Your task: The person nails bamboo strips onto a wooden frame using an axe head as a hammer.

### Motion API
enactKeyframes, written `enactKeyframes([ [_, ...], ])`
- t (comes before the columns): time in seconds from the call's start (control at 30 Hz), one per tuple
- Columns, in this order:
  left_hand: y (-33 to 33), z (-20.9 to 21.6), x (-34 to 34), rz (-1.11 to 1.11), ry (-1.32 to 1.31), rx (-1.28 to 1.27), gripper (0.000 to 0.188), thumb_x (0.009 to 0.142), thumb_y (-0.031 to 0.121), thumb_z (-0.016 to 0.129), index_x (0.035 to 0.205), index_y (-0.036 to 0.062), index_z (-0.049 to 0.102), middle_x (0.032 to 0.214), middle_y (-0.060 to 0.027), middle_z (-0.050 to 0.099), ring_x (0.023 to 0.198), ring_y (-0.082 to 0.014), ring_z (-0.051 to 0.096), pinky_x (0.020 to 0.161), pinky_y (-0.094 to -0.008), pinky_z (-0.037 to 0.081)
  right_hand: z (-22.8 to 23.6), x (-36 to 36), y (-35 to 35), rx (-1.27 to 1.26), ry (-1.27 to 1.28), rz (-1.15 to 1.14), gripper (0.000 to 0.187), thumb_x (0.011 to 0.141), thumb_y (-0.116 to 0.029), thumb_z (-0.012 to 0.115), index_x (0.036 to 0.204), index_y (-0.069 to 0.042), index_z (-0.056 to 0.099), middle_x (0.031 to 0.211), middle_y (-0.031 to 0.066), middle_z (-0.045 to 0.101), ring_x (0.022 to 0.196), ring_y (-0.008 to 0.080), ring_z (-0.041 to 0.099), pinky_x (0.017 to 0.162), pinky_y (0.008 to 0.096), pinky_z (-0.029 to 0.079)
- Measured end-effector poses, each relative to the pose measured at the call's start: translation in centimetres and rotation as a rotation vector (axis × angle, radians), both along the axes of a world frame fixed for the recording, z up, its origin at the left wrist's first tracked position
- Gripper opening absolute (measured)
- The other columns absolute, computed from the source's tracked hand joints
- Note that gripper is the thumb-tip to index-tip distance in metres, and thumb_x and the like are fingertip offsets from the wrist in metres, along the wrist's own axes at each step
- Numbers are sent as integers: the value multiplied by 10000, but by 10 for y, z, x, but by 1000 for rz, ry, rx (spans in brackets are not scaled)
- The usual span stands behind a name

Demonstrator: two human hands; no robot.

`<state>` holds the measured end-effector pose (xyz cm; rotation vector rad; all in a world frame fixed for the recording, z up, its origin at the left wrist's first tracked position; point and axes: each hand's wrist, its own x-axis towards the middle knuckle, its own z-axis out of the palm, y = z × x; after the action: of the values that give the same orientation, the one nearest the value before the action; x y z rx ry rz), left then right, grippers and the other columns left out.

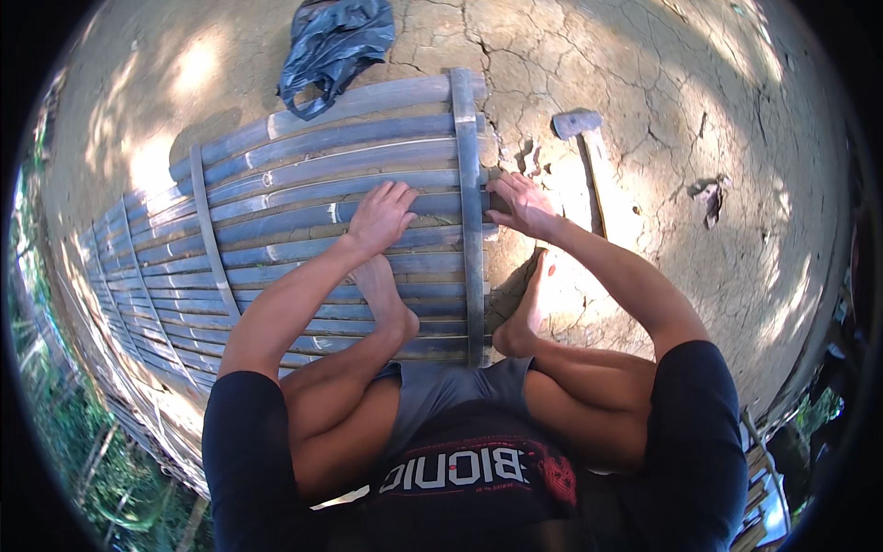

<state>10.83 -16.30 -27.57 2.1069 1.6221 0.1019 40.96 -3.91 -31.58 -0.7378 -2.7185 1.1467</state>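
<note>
A panel of split bamboo slats (303,175) lies flat on cracked dry earth, bound by cross strips (469,184). My left hand (382,213) presses flat on the slats, fingers spread, just left of the right-hand cross strip. My right hand (520,204) grips the ends of the slats at the panel's right edge, beside that strip. I squat with my left foot (386,294) on the panel and my right foot (529,308) on the ground beside it.
A hammer-like tool with a grey head (577,122) and pale wooden handle lies on the earth right of the panel. A dark plastic bag (333,44) sits at the panel's far edge. Green plants border the left side.
</note>
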Motion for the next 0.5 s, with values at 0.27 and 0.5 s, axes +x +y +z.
enactKeyframes([
  [0.27,-1,6,-6,-39,-32,-8,411,845,183,744,1203,30,612,1105,-99,579,1078,-294,560,955,-402,479,-3,-3,-6,-20,-73,30,462,863,-253,760,1215,-59,531,1137,109,523,1101,313,546,975,436,458],
  [0.5,6,9,-11,-13,-75,-39,407,878,218,732,1221,37,612,1152,-110,585,1076,-320,602,930,-427,509,21,-7,10,-320,-125,-106,408,908,-260,716,1230,-78,545,1062,121,587,1007,321,616,885,440,525],
])
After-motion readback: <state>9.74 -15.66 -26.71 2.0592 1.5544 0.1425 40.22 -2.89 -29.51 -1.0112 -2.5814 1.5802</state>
